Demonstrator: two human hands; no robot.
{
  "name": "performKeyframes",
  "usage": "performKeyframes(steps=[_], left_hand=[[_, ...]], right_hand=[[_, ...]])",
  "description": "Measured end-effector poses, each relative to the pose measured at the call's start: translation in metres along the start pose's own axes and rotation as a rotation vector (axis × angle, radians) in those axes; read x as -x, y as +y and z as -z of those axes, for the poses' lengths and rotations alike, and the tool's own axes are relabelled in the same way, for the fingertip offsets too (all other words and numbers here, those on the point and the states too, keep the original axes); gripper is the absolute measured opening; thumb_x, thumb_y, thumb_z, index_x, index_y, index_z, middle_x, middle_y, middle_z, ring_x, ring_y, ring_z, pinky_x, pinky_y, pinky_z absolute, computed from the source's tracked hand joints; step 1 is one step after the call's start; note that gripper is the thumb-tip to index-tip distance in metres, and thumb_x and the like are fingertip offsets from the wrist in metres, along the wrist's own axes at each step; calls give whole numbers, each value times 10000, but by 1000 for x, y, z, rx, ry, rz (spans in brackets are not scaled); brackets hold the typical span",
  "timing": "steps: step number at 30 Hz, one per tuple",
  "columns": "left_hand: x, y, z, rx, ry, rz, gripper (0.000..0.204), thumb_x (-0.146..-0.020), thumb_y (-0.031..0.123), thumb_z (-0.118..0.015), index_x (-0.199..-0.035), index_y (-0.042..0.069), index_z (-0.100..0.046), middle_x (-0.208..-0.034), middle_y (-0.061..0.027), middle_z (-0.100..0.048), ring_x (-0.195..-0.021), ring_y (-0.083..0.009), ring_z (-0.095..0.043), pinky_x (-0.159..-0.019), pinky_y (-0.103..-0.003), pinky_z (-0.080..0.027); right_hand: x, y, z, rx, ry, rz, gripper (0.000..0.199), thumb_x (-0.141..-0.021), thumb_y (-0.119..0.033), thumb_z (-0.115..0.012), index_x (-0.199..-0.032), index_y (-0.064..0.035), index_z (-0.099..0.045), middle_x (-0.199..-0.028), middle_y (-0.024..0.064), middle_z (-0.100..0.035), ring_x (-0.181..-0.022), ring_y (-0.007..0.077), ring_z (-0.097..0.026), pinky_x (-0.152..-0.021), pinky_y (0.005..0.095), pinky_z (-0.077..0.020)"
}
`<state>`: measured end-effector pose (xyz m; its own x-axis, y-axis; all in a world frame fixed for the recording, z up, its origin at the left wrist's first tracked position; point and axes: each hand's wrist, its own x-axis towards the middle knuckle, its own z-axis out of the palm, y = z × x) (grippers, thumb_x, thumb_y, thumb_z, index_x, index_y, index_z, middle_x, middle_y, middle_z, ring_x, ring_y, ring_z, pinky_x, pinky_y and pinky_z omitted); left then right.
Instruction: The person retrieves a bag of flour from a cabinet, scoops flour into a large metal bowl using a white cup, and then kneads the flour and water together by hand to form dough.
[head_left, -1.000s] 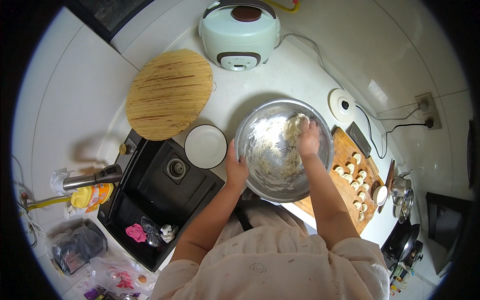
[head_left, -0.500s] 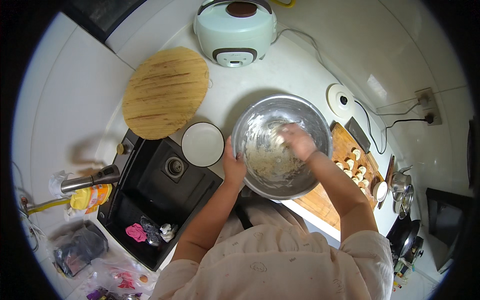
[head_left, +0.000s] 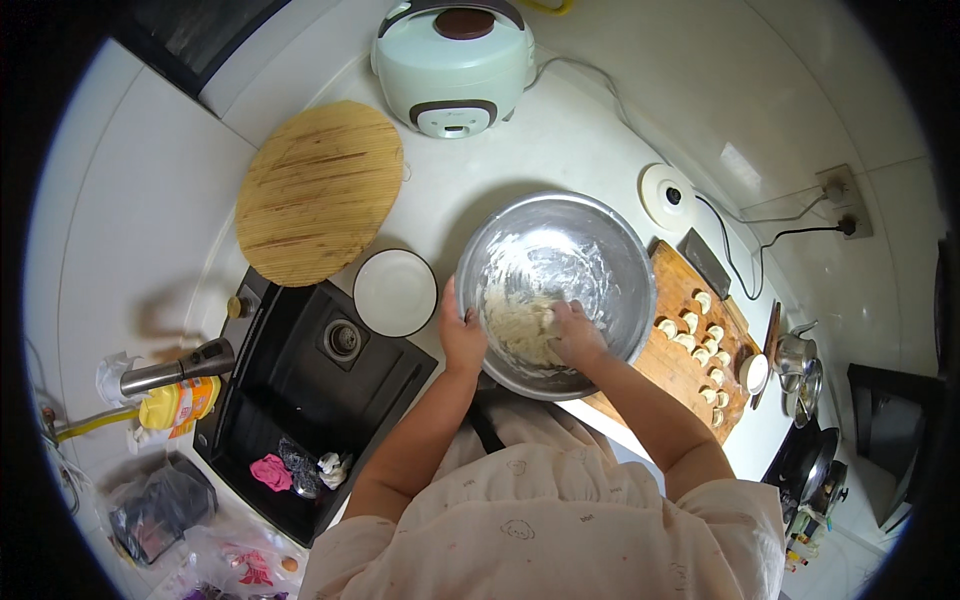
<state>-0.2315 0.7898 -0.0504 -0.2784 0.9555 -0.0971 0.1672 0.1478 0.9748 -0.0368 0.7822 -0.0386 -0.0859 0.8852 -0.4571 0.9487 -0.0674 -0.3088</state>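
Note:
A large metal bowl (head_left: 624, 262) stands at the counter's front edge, with white floury smears on its wall. Pale, lumpy dough (head_left: 522, 328) lies in its bottom, towards the left and near side. My left hand (head_left: 463, 338) is closed on the bowl's left rim, thumb on the inside. Inside the bowl, my right hand (head_left: 578, 335) has its fingers curled into the dough; the fingertips are partly hidden. Just left of the bowl is a white round dish (head_left: 395, 292) with a dark rim.
A wooden board (head_left: 690, 375) with several small dumplings (head_left: 690, 321), a cleaver (head_left: 705, 262) and a small white bowl (head_left: 754, 374) lie right. Left are a black sink (head_left: 285, 370) and round wooden board (head_left: 320, 190). A rice cooker (head_left: 455, 75) and kettle base (head_left: 667, 196) stand farther back.
My right hand has moved nearer and slightly left within the bowl, and the dough has shifted with it. My left hand still holds the rim. The whole view has shifted slightly.

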Motion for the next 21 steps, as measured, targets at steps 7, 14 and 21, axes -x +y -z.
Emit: performKeyframes(steps=[7, 14, 21], left_hand=[[2, -9, -1, 33, -18, 35, 594, -742, -154, -427, -1297, 46, -364, -1193, -167, -495, -1096, -261, -498, -924, -297, -358], [2, -20, -3, 10, 7, -35, 599, -738, -152, -429, -1299, 45, -360, -1195, -169, -493, -1099, -258, -496, -926, -298, -357], [1, -9, 0, 42, -14, -32, 599, -724, -152, -432, -1292, 27, -365, -1193, -167, -501, -1104, -254, -496, -935, -304, -357]], right_hand=[[-51, 24, 55, 138, 380, -63, 346, -779, -124, -506, -1122, -97, -472, -1110, 213, -462, -983, 397, -516, -789, 445, -470], [-49, -2, 15, -23, 277, -133, 354, -782, -121, -529, -1134, -120, -493, -1209, 218, -449, -1064, 385, -499, -853, 409, -470], [-51, 29, 32, -44, 341, -152, 509, -766, -107, -569, -1249, -187, -429, -1276, 220, -404, -1135, 367, -455, -893, 422, -445]])
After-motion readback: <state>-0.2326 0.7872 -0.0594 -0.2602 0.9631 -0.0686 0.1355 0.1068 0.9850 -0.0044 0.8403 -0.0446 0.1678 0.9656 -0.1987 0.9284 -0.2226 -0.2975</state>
